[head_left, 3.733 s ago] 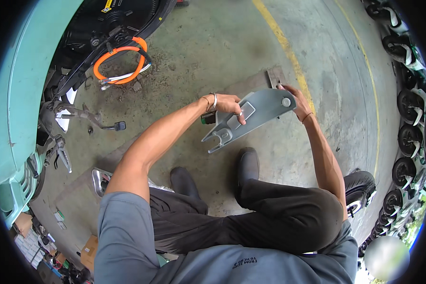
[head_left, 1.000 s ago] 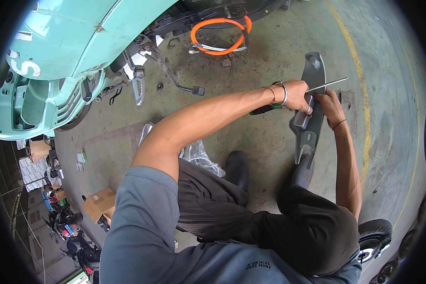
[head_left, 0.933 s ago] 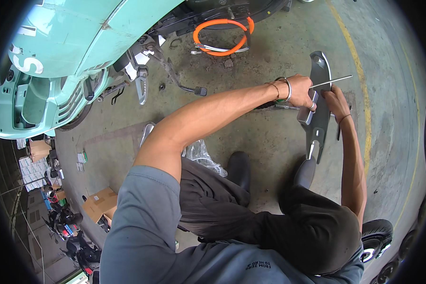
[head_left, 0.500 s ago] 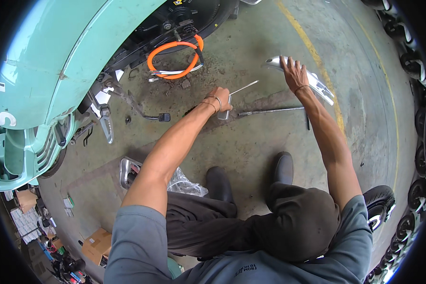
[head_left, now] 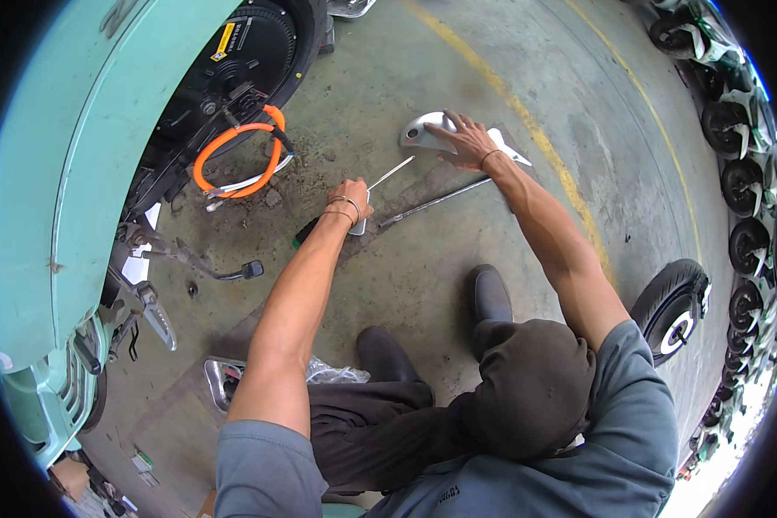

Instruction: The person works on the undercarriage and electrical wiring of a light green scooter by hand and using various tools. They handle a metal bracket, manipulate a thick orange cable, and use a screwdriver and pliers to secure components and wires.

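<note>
My left hand is closed around a screwdriver; its thin bright shaft points up and right, and the dark green end of its handle shows beyond my wrist. A flat, silver-edged rectangular piece shows beneath that hand, mostly hidden. My right hand grips a curved silver cover with a dark round hole near its rounded left end. The cover's pointed other end sticks out past my wrist. Between my hands and my boots, a long steel bar tool lies on the floor.
A pale green scooter body with a black wheel hub fills the left. An orange cable loop lies by it. A metal tray and clear plastic sit by my left leg. A loose wheel is at right.
My view has shifted to the right. My right hand has brought the silver cover closer to the screwdriver tip and turned it, so its holed end shows. My left hand still holds the screwdriver.
</note>
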`<state>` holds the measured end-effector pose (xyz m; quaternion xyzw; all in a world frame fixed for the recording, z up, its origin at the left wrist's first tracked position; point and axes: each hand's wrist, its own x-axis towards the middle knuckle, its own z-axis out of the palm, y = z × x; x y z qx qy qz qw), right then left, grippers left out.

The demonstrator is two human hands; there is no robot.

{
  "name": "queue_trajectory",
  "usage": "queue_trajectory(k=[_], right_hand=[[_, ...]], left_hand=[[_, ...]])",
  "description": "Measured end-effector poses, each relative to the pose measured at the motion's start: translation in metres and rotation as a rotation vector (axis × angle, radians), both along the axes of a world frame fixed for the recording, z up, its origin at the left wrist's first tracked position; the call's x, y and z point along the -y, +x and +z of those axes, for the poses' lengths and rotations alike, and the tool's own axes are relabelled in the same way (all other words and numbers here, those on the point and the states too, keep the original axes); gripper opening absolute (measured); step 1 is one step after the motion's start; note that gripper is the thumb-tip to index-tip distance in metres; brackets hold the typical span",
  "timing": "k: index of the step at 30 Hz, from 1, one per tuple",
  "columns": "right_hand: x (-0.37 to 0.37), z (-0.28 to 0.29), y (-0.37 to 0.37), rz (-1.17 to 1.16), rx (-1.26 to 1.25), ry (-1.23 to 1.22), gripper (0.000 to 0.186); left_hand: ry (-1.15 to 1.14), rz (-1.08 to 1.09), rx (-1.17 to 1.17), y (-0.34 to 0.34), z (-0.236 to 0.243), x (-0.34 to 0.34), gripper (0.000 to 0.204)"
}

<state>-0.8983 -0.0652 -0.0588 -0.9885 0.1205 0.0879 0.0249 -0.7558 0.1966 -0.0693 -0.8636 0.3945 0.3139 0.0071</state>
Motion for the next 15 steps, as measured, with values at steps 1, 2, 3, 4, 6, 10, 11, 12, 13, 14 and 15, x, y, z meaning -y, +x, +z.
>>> queue_trajectory(k=[1,2,3,4,6,10,11,12,13,14,15], right_hand=[[0.005,0.001,-0.001,-0.012,-0.004,0.019,0.086],[0.010,0.003,-0.002,-0.021,-0.007,0.039,0.089],[0.014,0.006,-0.004,-0.060,0.006,0.050,0.091],[0.016,0.005,-0.007,-0.096,0.015,0.062,0.093],[0.025,0.010,-0.017,-0.157,-0.003,0.055,0.095],[0.014,0.025,-0.027,-0.192,-0.051,0.038,0.094],[0.017,0.026,-0.046,-0.143,0.024,0.074,0.093],[0.006,0.029,-0.050,-0.089,0.050,0.073,0.094],[-0.008,0.040,-0.050,-0.066,-0.029,0.126,0.096],[-0.021,0.050,-0.053,-0.051,-0.099,0.164,0.098],[-0.027,0.055,-0.056,0.006,-0.121,0.101,0.100]], left_hand=[[-0.004,0.001,0.008,-0.002,0.002,0.007,0.047],[-0.017,0.021,0.000,-0.003,0.005,0.014,0.047],[-0.030,0.044,-0.009,-0.004,0.008,0.021,0.047],[-0.040,0.070,-0.024,-0.006,0.013,0.026,0.046],[-0.038,0.091,-0.071,-0.009,0.027,0.041,0.044],[-0.044,0.140,-0.086,0.005,0.037,0.054,0.048],[-0.043,0.170,-0.114,0.003,0.039,0.062,0.054],[-0.063,0.236,-0.093,0.015,0.033,0.064,0.058],[-0.093,0.295,-0.061,0.026,0.029,0.066,0.063],[-0.115,0.336,-0.017,0.029,0.021,0.064,0.064],[-0.163,0.379,0.031,0.034,0.016,0.068,0.065]])
